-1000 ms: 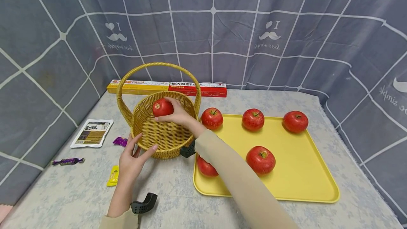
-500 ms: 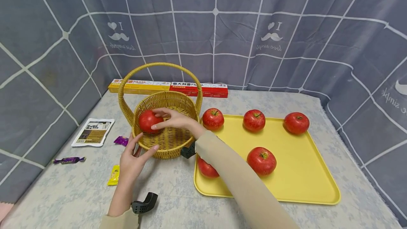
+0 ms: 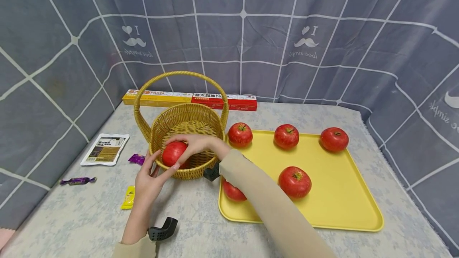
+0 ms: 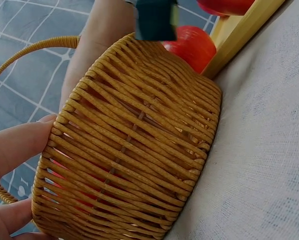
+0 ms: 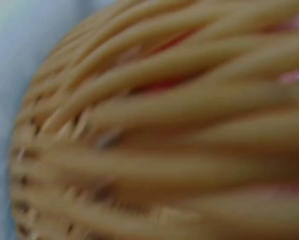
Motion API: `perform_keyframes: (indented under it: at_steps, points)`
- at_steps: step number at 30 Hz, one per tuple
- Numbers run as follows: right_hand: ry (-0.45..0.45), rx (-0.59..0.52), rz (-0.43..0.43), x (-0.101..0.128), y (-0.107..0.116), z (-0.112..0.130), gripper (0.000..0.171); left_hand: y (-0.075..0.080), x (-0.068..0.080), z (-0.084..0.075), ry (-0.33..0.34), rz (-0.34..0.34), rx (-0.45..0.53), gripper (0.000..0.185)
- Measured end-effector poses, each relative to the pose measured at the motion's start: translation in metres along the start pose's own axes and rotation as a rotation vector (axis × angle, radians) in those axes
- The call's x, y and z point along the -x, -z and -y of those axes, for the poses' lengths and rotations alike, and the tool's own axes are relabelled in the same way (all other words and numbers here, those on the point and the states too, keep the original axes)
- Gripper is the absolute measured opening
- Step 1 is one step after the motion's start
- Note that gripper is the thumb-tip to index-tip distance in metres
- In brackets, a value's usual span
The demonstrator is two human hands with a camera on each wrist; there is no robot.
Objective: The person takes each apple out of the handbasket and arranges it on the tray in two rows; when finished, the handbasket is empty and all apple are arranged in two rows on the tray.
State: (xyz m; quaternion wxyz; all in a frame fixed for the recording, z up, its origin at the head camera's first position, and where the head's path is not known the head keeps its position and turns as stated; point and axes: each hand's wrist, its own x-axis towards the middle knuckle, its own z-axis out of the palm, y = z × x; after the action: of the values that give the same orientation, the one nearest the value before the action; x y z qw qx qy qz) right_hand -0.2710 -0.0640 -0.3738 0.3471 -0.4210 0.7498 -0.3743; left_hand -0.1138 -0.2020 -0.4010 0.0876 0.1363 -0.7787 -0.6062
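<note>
A red apple (image 3: 173, 153) sits low inside the yellow wicker basket (image 3: 191, 173), against its near-left wall. My right hand (image 3: 195, 146) reaches over the basket's right side and grips that apple, fingers over its far side and thumb on its near side. In the head view my left hand (image 3: 148, 180) rests against the basket's near-left rim, thumb and fingers spread apart. The left wrist view shows the thumb (image 4: 22, 145) touching the rim, with red showing through the weave. Woven strands fill the blurred right wrist view, hiding my right hand there.
To the right lies a yellow tray (image 3: 337, 186) bearing several red apples (image 3: 295, 182). Yellow and red pasta boxes (image 3: 224, 101) stand behind the basket. At left lie a flat white-edged packet (image 3: 105, 149), a purple candy (image 3: 137, 159), a twisted-wrapper candy (image 3: 78, 180) and a yellow packet (image 3: 128, 197).
Within the basket, my right hand has brought the apple from the back down to the left, then to the near-left wall. The left hand stays at the rim.
</note>
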Motion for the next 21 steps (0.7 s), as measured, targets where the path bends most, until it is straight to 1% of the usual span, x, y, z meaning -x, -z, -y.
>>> perform_keyframes:
  at_steps: [4,7,10,13,16,19,21]
  points:
    - [-0.034,0.003,-0.019,0.012,0.006,0.006,0.074,0.000,0.000,0.001,0.023,-0.004,-0.024,0.084]
    - [-0.048,-0.002,-0.058,0.027,0.016,0.011,0.070,0.001,0.000,0.001,0.011,-0.002,-0.036,0.084]
    - [-0.028,0.018,-0.089,0.048,0.029,0.019,0.066,0.002,-0.001,0.000,-0.011,0.003,-0.035,0.082]
    - [0.004,0.070,-0.114,0.079,0.042,0.028,0.066,0.001,-0.001,0.000,-0.025,0.006,-0.032,0.081]
    - [0.039,0.131,-0.141,0.117,0.054,0.031,0.070,0.000,0.000,0.000,-0.028,0.012,-0.028,0.080]
    - [0.062,0.161,-0.169,0.160,0.064,0.025,0.073,0.000,0.000,0.001,-0.026,0.016,-0.024,0.080]
    - [0.044,0.193,-0.209,0.190,0.069,0.019,0.073,0.001,0.000,0.001,-0.024,0.016,-0.026,0.081]
